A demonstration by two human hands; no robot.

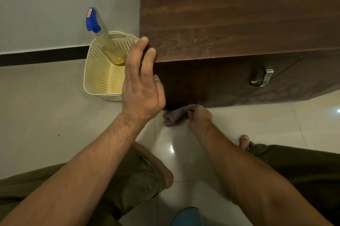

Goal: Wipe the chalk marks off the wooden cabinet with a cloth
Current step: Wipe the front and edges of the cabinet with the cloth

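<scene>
Head view, looking straight down. Nearest: two bare forearms over olive trousers, person crouched on pale glossy floor tiles (46, 115), toes of one foot showing just right of the right forearm.

Right hand (199, 117) low at the cabinet's base, fingers curled tight, pinching a bunched checkered cloth (176, 114). Cloth sticks out left of the grip, its far edge against the bottom of the cabinet front where it meets the floor.

Left hand (142, 82) higher and further left of that grip, fingers bent around the near-left corner of the wooden cabinet (239, 14): fingertips on the top surface, thumb on the front face. Holding the corner, not an object.

Cabinet: dark brown wood grain, top fills the upper right of the frame. Front face below the edge carries a metal handle (262, 77), well right of both hands. Pale smudged patches on the front's lower right; cannot tell whether chalk.

Beyond the left hand, just beside its fingers: cream perforated basket (100, 71) on the floor, holding a tilted spray bottle (103, 36) with a blue trigger head and yellowish liquid. Behind it, grey wall with dark skirting.
</scene>
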